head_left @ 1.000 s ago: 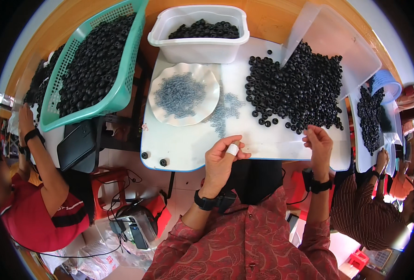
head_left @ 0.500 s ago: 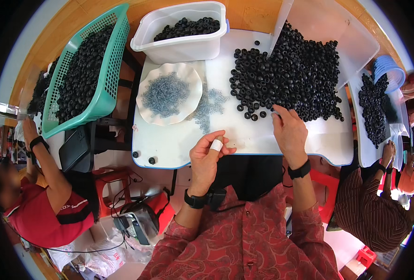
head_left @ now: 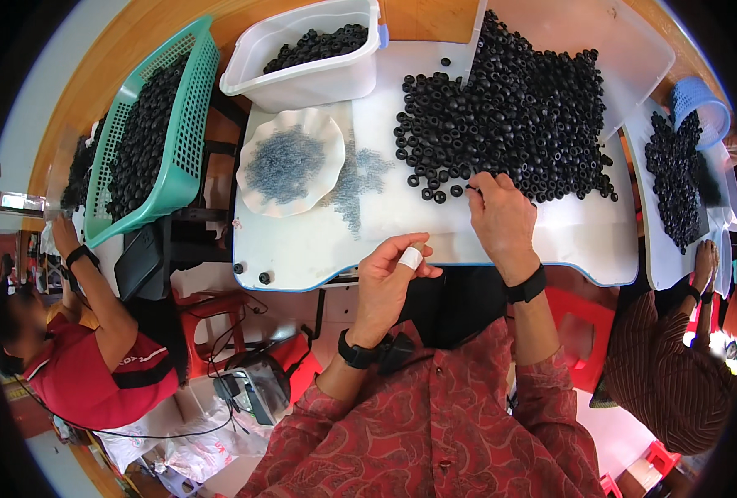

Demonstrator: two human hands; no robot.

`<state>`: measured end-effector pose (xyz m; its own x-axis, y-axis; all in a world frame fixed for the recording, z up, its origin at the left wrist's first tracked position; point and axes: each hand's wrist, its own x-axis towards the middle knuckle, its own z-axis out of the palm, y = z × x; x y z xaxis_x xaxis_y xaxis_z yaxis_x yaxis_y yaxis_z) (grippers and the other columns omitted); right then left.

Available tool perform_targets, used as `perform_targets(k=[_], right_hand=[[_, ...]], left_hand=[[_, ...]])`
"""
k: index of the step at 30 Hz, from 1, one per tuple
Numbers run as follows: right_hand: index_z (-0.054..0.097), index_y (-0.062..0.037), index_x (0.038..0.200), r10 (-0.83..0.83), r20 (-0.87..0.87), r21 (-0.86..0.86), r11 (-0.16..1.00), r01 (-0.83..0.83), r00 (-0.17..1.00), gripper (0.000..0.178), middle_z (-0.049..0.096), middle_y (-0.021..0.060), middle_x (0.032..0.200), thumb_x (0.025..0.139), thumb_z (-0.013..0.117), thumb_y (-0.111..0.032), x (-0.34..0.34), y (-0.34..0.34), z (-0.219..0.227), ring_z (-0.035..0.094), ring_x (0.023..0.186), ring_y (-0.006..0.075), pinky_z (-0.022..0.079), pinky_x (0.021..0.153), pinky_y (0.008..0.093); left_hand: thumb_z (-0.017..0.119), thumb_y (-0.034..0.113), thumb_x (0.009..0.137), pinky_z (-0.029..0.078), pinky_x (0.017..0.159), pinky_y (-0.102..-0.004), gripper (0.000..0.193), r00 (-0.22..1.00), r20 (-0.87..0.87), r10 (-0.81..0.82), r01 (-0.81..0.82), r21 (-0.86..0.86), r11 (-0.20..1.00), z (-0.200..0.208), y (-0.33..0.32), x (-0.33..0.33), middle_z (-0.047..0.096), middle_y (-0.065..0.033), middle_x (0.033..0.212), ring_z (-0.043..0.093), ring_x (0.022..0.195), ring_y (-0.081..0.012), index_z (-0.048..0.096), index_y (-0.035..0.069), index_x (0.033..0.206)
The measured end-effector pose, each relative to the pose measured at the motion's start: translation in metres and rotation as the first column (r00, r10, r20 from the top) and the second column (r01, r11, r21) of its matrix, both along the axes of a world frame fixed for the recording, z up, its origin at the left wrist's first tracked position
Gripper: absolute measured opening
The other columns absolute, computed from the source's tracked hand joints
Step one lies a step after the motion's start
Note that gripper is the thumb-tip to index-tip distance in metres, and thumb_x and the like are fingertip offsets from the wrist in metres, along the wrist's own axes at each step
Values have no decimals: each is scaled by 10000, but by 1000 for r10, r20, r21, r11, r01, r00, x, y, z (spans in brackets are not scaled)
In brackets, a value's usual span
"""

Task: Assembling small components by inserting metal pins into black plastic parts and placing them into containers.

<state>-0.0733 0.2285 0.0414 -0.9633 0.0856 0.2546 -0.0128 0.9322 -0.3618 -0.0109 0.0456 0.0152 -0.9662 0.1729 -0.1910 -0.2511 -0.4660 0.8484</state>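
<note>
At the near edge of the pile of small black ring-shaped parts (head_left: 501, 116), my right hand (head_left: 503, 220) is closed in a pinch, with a dark ring-shaped part (head_left: 472, 189) at its fingertips. My left hand (head_left: 389, 274) hovers over the table's front edge, its thumb wrapped in white tape and laid against curled fingers. Whatever it may hold is hidden. On the white tabletop to the left, a scalloped white plate (head_left: 332, 176) bears tiny clear bluish pieces (head_left: 285, 166). More of these pieces (head_left: 356, 187) lie scattered beside the plate.
A white tub (head_left: 302, 87) and a green basket (head_left: 187, 149), both with black parts, stand at the back left. Behind the pile leans a clear plastic bin (head_left: 634, 50). Two loose black parts (head_left: 264, 277) sit near the front-left corner. People work on either side.
My right hand has shifted slightly left and up, and a dark part now shows at its fingertips. My left hand appears a little farther right. The whole view has shifted slightly.
</note>
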Motion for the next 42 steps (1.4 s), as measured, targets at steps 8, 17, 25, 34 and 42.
perform_targets(k=[8,17,25,34,42], right_hand=[[623,-55,859,58,-32,-83,995,-60,998,95,547,98,882,846,646,-146,5,-4,-12,613,662,319,494,568,409],[597,17,857,23,-52,-633,772,-51,998,87,607,112,757,805,667,11,35,19,-8,596,561,173,456,511,291],[646,-10,1065,15,-169,-405,910,-84,985,249,538,103,753,822,603,29,30,19,-10,567,597,192,447,501,314],[648,-25,1049,2,-101,-125,992,-15,995,255,520,126,783,814,564,30,19,-9,-6,547,577,258,436,511,365],[649,3,1001,55,-114,-349,933,-92,992,186,547,121,790,838,575,55,22,-18,-6,527,607,196,421,535,316]], left_hand=[[488,29,967,596,757,-324,226,998,-11,-59,58,-59,997,-4,25,-4,619,-97,953,597,736,-96,600,-39,1150],[475,-4,956,600,754,-322,230,998,10,-68,68,-40,997,-5,35,-14,615,-104,974,607,746,-100,602,-35,1145],[476,1,956,599,756,-319,238,995,28,-98,98,19,995,-6,31,-14,616,-95,964,607,747,-97,600,-35,1156],[511,34,959,601,760,-340,234,988,46,-147,145,44,988,-4,12,-12,622,-97,964,599,740,-93,603,-34,1163],[499,31,964,600,771,-346,241,986,39,-163,158,120,980,-8,1,-11,618,-101,974,598,752,-97,590,-38,1176]])
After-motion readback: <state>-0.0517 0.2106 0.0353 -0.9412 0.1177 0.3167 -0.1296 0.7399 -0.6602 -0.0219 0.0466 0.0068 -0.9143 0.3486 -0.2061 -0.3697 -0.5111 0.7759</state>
